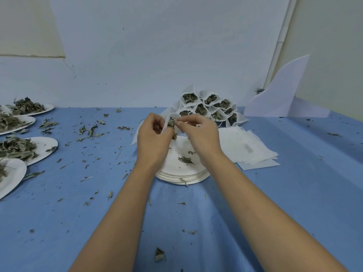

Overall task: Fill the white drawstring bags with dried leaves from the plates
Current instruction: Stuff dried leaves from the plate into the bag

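Above the plate stack (177, 173), a bag (170, 117) is gripped by the left hand (153, 139) while leaves (172, 122) are pinched into its mouth by the right hand (199, 134); filling seems under way, so more leaves would be fetched from the plates (46, 146) at nine o'clock.

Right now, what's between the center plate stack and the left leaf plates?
Head view: loose dried leaves scattered on blue cloth; the left forearm crosses beside the plate stack.
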Demonstrator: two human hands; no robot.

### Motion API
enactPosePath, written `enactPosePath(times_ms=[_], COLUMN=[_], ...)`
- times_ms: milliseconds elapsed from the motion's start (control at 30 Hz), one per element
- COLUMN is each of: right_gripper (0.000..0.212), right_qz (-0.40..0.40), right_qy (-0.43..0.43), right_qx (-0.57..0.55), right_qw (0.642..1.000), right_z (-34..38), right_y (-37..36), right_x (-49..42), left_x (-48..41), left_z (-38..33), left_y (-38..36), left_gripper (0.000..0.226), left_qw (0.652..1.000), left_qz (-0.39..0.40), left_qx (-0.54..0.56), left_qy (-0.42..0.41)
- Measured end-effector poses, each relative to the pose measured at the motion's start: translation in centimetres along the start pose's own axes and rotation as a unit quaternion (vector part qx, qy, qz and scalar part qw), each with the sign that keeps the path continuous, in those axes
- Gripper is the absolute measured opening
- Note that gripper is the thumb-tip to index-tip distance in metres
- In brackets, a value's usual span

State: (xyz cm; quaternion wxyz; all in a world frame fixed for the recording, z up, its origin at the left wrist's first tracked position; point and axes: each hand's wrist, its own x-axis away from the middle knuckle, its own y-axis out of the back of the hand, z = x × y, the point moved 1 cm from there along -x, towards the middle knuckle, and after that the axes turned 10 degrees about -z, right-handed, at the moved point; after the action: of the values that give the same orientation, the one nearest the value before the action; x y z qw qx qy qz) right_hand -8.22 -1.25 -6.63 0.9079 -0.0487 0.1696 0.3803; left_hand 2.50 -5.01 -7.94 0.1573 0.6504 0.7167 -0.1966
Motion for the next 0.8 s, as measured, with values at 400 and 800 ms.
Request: enactPosePath(times_ms=[400,800], right_gripper=[0.017,0.018], right_qz=[0.151,0.008], right_qy=[-0.14,-0.077], right_qx=[-0.191,-0.105], right_qw=[0.96,0.991], right_z=[-0.3,-1.1], right_y=[0.8,0.7], right_x=[-0.8,-1.1], left_x=[0.1,0.2], left_z=[-0.6,-0.3], left_y=[-0.2,-0.5], left_gripper=[0.03,0.028], left_qw=[0.999,0.989], left_qz=[0.023,0.082], left_qx=[0.045,0.081], left_qy=[0.0,0.093])
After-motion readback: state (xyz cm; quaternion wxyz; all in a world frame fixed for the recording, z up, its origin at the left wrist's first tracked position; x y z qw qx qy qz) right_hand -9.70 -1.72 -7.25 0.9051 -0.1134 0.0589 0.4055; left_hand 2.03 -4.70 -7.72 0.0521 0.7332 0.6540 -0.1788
